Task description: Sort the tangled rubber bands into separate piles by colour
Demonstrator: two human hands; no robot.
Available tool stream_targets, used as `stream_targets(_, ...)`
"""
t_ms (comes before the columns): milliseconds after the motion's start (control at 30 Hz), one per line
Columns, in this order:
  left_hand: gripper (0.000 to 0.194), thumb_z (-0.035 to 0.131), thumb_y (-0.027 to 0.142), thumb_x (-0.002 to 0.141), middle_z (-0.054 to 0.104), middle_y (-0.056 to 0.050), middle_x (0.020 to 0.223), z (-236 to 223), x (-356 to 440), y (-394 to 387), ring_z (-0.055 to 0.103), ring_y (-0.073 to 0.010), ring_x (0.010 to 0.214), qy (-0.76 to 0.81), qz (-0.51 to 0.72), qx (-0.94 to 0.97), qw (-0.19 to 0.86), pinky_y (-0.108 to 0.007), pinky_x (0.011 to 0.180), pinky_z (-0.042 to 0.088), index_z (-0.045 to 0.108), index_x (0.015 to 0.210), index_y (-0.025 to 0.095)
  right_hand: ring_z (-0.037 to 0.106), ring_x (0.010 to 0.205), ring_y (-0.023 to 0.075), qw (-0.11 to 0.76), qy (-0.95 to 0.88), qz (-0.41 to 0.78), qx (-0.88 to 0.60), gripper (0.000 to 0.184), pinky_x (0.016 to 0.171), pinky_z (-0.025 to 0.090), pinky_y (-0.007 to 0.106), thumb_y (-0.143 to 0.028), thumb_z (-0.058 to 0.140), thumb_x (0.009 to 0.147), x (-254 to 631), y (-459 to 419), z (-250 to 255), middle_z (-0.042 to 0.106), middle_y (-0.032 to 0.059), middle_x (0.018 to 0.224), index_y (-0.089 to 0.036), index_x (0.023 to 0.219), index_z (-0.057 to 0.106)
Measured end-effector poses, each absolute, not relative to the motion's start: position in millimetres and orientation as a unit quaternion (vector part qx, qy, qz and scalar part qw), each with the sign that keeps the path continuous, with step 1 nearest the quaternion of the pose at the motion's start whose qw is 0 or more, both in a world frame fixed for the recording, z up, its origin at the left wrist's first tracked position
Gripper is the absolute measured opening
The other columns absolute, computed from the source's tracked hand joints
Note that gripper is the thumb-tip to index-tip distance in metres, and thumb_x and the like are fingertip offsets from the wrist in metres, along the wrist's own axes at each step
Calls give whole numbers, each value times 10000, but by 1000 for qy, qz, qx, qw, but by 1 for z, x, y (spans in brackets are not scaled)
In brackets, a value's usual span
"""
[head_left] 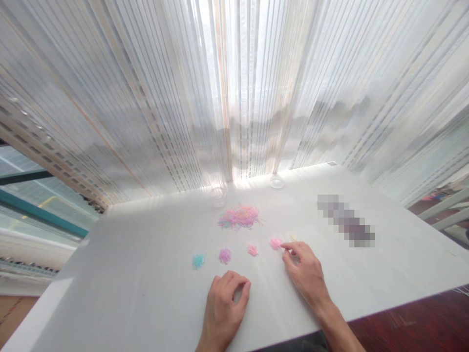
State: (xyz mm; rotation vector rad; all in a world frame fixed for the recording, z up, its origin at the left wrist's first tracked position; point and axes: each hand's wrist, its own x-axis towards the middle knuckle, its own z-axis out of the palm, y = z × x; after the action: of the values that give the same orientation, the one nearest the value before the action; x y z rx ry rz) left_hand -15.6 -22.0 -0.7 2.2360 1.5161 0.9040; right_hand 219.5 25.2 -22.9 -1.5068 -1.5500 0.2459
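My right hand [304, 271] is at the small bright pink pile [275, 243], its index fingertip at the pile's edge and its thumb slightly apart below. A few pale yellow strands [293, 238] lie just beyond its knuckles. My left hand [227, 303] rests nearer the front edge, thumb and index fingertips pressed together; anything between them is too small to see. In a row lie a turquoise pile [198, 261], a purple pile [224, 255] and a coral pink pile [252, 250]. Behind them spreads a larger mixed pile [240, 217] of thin pastel pieces resembling tiny rubber bands.
Two clear round dishes, a left one [218, 194] and a right one [277, 182], stand at the back of the white table [146, 293]. A blurred-out object [346, 221] lies at the right. Sheer striped curtains [164, 98] hang along the far edge.
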Motion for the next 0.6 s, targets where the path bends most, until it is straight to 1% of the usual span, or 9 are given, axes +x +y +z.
stream_targets(167,199,531,221,1027,724,-4,829,-7,-17,-21,654,-179,695,533,296,781,136,-333,712,453,651,870,240,649,806,225,468,-624,123,-613,223,761,541,360,-272,529,931,220,26,-28,715,64,912,-226,980,742)
stream_targets(267,202,535,210,1017,720,-3,816,-11,-16,-20,654,-177,691,530,296,785,124,-330,705,444,639,845,236,656,811,229,462,-632,135,-607,256,772,545,370,-288,517,940,220,26,-30,720,66,912,-228,1026,751)
stream_targets(367,207,546,231,1013,720,3,808,-11,-15,-20,640,-167,661,536,296,780,131,-327,704,442,642,829,236,671,835,233,460,-640,143,-598,276,764,547,362,-249,481,913,220,27,-31,720,73,919,-229,966,751)
stream_targets(467,226,562,281,1014,713,14,787,-6,-15,-20,586,-136,580,551,302,759,174,-326,738,470,650,812,233,671,810,227,471,-628,141,-602,261,726,541,344,-241,467,889,224,28,-31,712,75,922,-222,902,726)
stream_targets(533,223,573,298,1005,707,10,780,1,-18,-20,572,-124,569,540,304,752,224,-304,740,497,659,812,229,651,744,213,477,-618,146,-607,241,673,533,325,-254,479,877,226,29,-31,708,71,913,-218,899,716)
stream_targets(600,194,580,287,987,710,-12,809,12,-22,-17,605,-132,628,501,293,763,285,-251,658,503,680,833,227,617,670,194,476,-614,163,-609,216,626,522,306,-261,496,864,228,26,-30,702,58,882,-219,879,708)
